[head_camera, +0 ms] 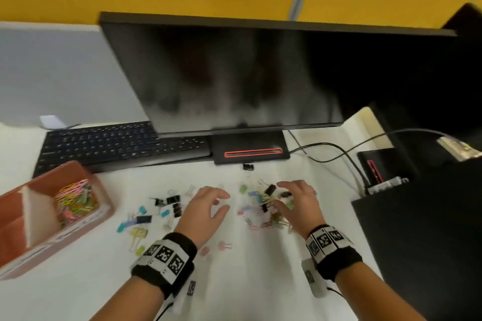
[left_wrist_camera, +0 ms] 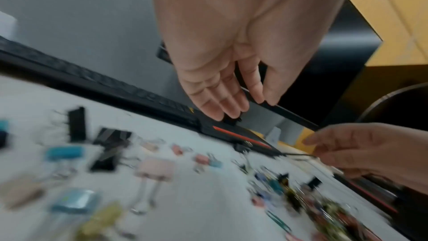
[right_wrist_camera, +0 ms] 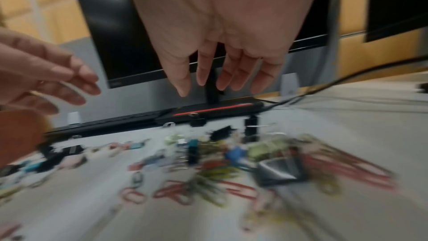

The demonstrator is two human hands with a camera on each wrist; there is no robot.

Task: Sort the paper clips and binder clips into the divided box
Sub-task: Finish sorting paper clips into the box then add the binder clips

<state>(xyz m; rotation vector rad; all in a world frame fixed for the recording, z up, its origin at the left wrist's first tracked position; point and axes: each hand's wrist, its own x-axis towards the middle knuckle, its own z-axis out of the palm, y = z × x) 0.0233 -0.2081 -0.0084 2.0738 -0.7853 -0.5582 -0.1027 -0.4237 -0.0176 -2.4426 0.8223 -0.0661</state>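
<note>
On white desk [head_camera: 234,281] — scattered pastel and black binder clips [head_camera: 172,206], tangled coloured paper clips [head_camera: 276,220]; left hand [head_camera: 206,206] and right hand [head_camera: 297,200] hovered spread, empty.

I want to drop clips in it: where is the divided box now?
In the head view the divided box sits at the table's left edge, left of the loose clips and just in front of the keyboard.

Nothing readable here: the labels on the divided box [head_camera: 52,240] front, at eight o'clock, are blurred.
</note>
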